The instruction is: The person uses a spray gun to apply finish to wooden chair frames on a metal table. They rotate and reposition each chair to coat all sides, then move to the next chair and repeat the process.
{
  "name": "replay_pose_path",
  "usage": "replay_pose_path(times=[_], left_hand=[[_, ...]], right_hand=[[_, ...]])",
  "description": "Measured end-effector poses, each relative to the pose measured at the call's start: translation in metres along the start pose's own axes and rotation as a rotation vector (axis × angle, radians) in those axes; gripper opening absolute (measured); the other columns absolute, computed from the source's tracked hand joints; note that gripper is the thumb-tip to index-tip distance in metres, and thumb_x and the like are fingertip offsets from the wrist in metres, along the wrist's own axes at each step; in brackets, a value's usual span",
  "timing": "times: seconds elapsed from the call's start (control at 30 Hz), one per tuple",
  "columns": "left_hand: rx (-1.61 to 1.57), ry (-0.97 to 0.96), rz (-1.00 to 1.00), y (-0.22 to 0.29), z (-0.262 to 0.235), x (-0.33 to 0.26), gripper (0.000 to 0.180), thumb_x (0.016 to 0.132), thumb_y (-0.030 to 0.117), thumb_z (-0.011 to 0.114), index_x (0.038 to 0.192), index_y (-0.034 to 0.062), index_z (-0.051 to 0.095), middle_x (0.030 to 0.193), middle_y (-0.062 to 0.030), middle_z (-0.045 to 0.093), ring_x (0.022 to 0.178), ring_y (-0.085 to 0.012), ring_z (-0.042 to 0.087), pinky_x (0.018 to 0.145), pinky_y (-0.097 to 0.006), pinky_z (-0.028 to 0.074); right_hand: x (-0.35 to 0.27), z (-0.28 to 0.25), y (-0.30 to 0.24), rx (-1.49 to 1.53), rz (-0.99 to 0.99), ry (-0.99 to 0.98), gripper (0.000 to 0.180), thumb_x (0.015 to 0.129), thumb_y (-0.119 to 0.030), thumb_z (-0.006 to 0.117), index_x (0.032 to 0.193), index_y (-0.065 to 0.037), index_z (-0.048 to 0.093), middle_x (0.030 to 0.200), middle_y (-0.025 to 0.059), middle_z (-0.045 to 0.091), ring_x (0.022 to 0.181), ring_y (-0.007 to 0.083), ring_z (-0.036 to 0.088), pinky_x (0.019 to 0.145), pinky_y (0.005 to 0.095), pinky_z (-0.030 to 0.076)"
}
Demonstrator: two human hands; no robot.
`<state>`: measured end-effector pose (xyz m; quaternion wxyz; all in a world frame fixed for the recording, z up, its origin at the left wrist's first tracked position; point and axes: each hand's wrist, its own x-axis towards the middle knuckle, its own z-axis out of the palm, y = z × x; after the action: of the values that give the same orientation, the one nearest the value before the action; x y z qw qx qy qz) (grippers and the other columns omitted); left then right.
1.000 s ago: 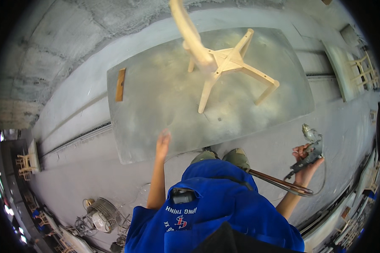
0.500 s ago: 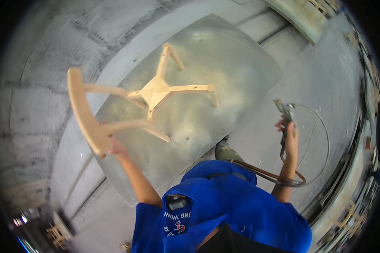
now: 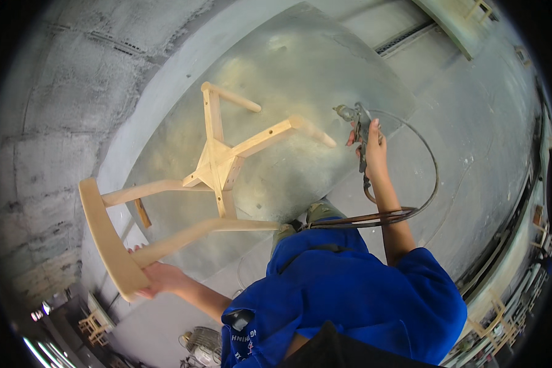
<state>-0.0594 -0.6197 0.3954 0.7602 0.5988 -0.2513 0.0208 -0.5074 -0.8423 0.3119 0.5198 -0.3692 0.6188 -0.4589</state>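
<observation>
A pale wooden chair frame (image 3: 216, 161) is held up at the left, tilted, its legs spreading from a central seat cross. My left hand (image 3: 161, 277) is closed around the frame beside the curved top rail (image 3: 111, 245), where one leg joins it; some fingers are hidden behind the wood. On the right my right hand (image 3: 374, 147) grips a spray gun (image 3: 360, 129), its nozzle pointing left toward the frame, a short way from the nearest leg. A dark hose (image 3: 420, 211) loops from the gun round my right forearm.
A large grey turntable-like board (image 3: 276, 80) lies beneath the frame. A small wooden strip (image 3: 142, 213) rests near its left edge. A stained wall (image 3: 55, 153) rises at the left. Wooden frames (image 3: 500, 325) stand at the lower right, and a fan-like machine (image 3: 203, 346) at the bottom.
My left hand has lowered and tilted the chair frame, its top rail coming down nearer me. My right hand has brought the spray gun up and left, closer to the frame.
</observation>
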Motion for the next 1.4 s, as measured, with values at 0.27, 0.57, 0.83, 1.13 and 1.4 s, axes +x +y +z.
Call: replay_pose_path(times=[0.27,0.57,0.83,1.13,1.4], left_hand=[[0.260,0.221,0.292,0.055,0.047,0.073,0.047,0.103,0.033,0.047,0.132,-0.0040,0.053,0.109,-0.0155,0.063,0.106,-0.0277,0.062,0.092,-0.043,0.052],[0.109,0.168,0.284,0.017,0.018,0.112,0.029,0.097,0.018,0.056,0.080,-0.0041,0.060,0.086,-0.0132,0.065,0.085,-0.0274,0.066,0.082,-0.039,0.055],[0.073,0.212,0.283,0.012,0.020,0.118,0.026,0.097,0.017,0.055,0.086,-0.0055,0.062,0.082,-0.0142,0.065,0.081,-0.0267,0.066,0.079,-0.038,0.056],[0.142,0.139,0.296,-0.025,-0.004,0.155,0.023,0.097,0.017,0.058,0.092,-0.0050,0.062,0.083,-0.0133,0.065,0.080,-0.0246,0.066,0.078,-0.037,0.056],[0.262,0.078,0.342,-0.046,-0.010,0.183,0.025,0.099,0.017,0.057,0.095,-0.0070,0.062,0.089,-0.0129,0.066,0.083,-0.0242,0.067,0.079,-0.036,0.056]], right_hand=[[0.090,0.004,-0.012,-0.071,0.036,-0.114,0.069,0.101,-0.067,0.037,0.105,-0.005,0.065,0.075,0.0019,0.061,0.066,0.0101,0.058,0.052,0.0246,0.035],[0.130,0.048,-0.007,0.236,0.191,-0.447,0.076,0.099,-0.073,0.032,0.103,-0.003,0.063,0.071,0.0024,0.061,0.066,0.0117,0.061,0.045,0.0226,0.033],[0.152,0.012,0.089,-0.001,0.390,-0.177,0.075,0.094,-0.078,0.039,0.097,-0.007,0.064,0.069,0.0005,0.059,0.062,0.0115,0.060,0.046,0.0252,0.035],[0.043,-0.080,0.018,0.134,0.224,-0.084,0.075,0.098,-0.074,0.032,0.102,-0.006,0.062,0.071,0.0024,0.059,0.064,0.0123,0.059,0.047,0.0239,0.034],[-0.070,-0.097,-0.019,0.226,0.003,-0.261,0.078,0.101,-0.070,0.029,0.107,0.000,0.063,0.070,0.0035,0.059,0.065,0.0114,0.059,0.044,0.0226,0.033]])
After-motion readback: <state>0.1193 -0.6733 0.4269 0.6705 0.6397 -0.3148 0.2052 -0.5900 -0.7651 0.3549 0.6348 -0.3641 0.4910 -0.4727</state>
